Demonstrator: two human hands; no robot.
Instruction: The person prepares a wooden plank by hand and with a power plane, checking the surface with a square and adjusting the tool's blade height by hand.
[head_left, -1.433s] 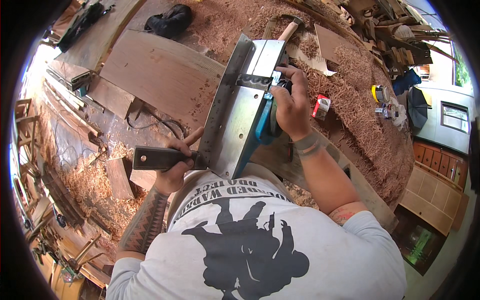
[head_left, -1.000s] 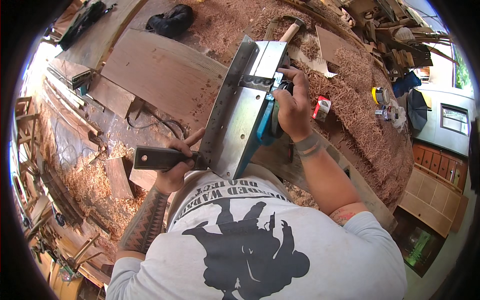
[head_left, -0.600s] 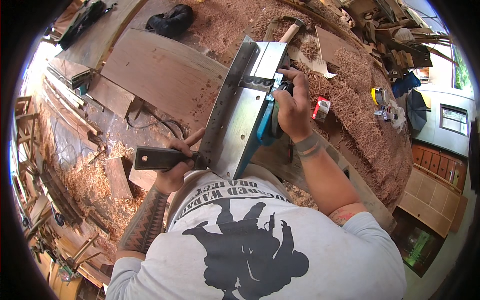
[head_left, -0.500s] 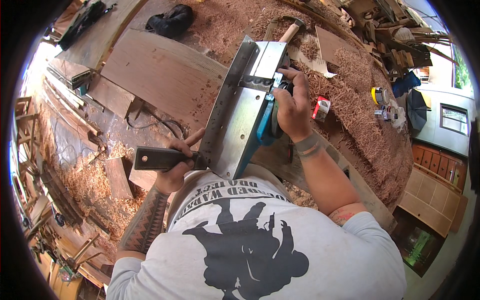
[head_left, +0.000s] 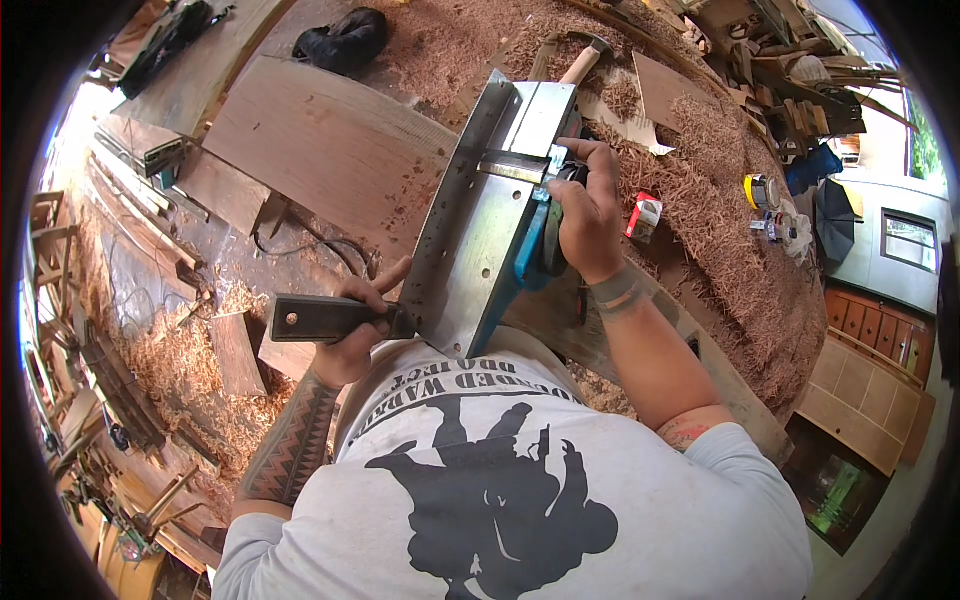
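An electric hand planer [head_left: 535, 240] with a blue body lies sole up against my waist, its shiny metal sole [head_left: 465, 265] facing me. Along its left side runs a dark metal fence [head_left: 450, 215] dotted with holes. Across the sole's slot sits the cutter drum [head_left: 513, 165], showing a dark band and a bright strip. My left hand [head_left: 345, 355] is closed around the neck of the black handle [head_left: 315, 318], index finger extended along the fence. With thumb and fingers, my right hand [head_left: 590, 220] grips the drum's right end beside the blue housing; the exact contact is partly hidden.
A wide board [head_left: 320, 150] lies ahead on the left. Beyond the planer is a hammer [head_left: 583, 62]. Wood shavings [head_left: 720, 220] pile up at right, with a red-and-white box [head_left: 643, 216] and a yellow tape roll [head_left: 757, 190] among them. A cable [head_left: 320, 243] loops at left.
The cutter drum has turned: its row of round bolts has gone from view, and a smooth dark band with a bright strip shows instead. Both hands stay almost where they were.
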